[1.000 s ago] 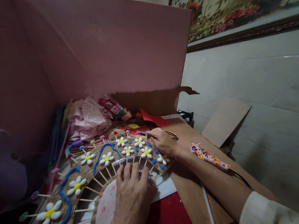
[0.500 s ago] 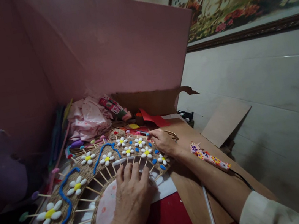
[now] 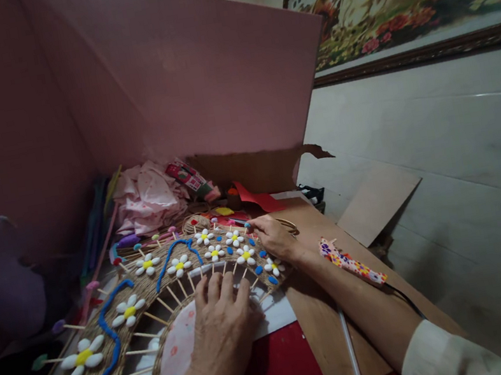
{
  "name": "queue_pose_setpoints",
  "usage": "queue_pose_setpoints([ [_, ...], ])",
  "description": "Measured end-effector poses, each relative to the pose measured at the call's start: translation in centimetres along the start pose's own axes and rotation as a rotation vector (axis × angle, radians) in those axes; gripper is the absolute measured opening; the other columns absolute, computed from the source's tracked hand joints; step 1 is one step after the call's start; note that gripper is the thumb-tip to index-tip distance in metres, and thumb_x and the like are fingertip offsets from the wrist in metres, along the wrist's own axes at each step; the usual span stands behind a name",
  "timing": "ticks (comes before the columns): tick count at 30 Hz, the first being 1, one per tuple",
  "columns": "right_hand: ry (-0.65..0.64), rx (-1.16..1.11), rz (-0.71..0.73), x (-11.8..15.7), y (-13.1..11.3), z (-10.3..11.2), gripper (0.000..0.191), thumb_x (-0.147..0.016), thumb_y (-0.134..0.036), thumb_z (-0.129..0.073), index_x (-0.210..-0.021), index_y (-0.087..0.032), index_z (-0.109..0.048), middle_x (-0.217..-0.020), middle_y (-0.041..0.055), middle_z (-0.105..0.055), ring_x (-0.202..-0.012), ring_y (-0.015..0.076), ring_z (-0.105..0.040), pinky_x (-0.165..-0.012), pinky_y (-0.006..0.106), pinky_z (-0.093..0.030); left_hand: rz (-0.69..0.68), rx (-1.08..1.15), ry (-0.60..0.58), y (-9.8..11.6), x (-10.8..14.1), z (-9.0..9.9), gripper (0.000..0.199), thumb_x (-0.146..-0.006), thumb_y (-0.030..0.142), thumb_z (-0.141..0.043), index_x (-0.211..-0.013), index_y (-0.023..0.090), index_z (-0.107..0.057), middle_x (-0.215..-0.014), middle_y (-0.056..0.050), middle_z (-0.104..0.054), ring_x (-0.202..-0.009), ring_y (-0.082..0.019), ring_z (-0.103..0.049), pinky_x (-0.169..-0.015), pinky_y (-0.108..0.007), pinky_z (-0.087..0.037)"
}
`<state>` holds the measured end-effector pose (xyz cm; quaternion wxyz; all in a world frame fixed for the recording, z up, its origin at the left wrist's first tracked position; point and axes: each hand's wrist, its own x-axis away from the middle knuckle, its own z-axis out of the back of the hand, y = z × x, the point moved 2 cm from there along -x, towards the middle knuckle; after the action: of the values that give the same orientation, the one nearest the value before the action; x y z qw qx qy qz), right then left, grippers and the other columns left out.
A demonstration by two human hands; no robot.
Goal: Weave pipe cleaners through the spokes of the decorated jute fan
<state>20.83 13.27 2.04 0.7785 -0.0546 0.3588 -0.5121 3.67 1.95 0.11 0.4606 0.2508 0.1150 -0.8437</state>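
Note:
A curved panel of woven twine (image 3: 165, 254) carries white clay daisies (image 3: 128, 312) with yellow centres, blue clay strips (image 3: 111, 331) and small blue dots. Wooden sticks radiate across it, and those on the outer edge end in coloured clay tips. My left hand (image 3: 226, 324) rests palm down over the inner fabric disc (image 3: 177, 349), fingers a little apart at the panel's inner edge. At the far right outer edge, my right hand (image 3: 274, 236) pinches a small blue-tipped stick (image 3: 247, 226); its shaft is mostly hidden. A thin sliver points left beside those fingertips.
A brown board (image 3: 329, 342) lies under my right arm, with a flower-patterned glue gun (image 3: 351, 263) and a thin pale rod (image 3: 351, 354). Behind stand crumpled pink fabric (image 3: 150, 195), a twine ball (image 3: 196, 224), red paper (image 3: 257, 198) and a pink panel (image 3: 192, 75).
Almost nothing differs. The thin sliver beside my right fingertips shows slightly more clearly; both hands keep their places.

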Motion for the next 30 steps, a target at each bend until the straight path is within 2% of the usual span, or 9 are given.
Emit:
queue_pose_setpoints([
  [12,-0.016,0.052,0.015,0.06,0.06,-0.11,0.024,-0.083,-0.006,-0.042,-0.082,-0.016,-0.064,-0.082,0.0058,-0.065,-0.082,0.0172,-0.053,-0.075,0.026,-0.039,0.003,-0.002,-0.001,0.01,-0.07,-0.10,0.030,-0.078,0.025,-0.059,-0.106,0.019,-0.064,-0.109,-0.011,-0.062,-0.108,-0.032,-0.049,-0.098,-0.052,-0.031],
  [25,-0.016,0.155,0.060,0.16,0.25,-0.34,0.023,-0.086,-0.010,-0.042,-0.089,-0.017,-0.064,-0.088,0.0076,-0.063,-0.085,0.0191,-0.051,-0.077,0.029,-0.038,-0.005,0.008,0.034,0.02,0.01,0.02,0.028,-0.078,0.023,-0.059,-0.105,0.018,-0.065,-0.107,-0.012,-0.063,-0.106,-0.031,-0.050,-0.096,-0.052,-0.033],
  [30,-0.015,0.167,0.074,0.18,0.25,-0.27,0.023,-0.086,-0.010,-0.042,-0.089,-0.018,-0.063,-0.091,0.0073,-0.063,-0.087,0.0188,-0.051,-0.078,0.029,-0.037,0.000,0.002,0.012,0.07,-0.10,-0.08,0.028,-0.078,0.024,-0.059,-0.105,0.018,-0.064,-0.109,-0.012,-0.063,-0.106,-0.032,-0.050,-0.097,-0.052,-0.032],
])
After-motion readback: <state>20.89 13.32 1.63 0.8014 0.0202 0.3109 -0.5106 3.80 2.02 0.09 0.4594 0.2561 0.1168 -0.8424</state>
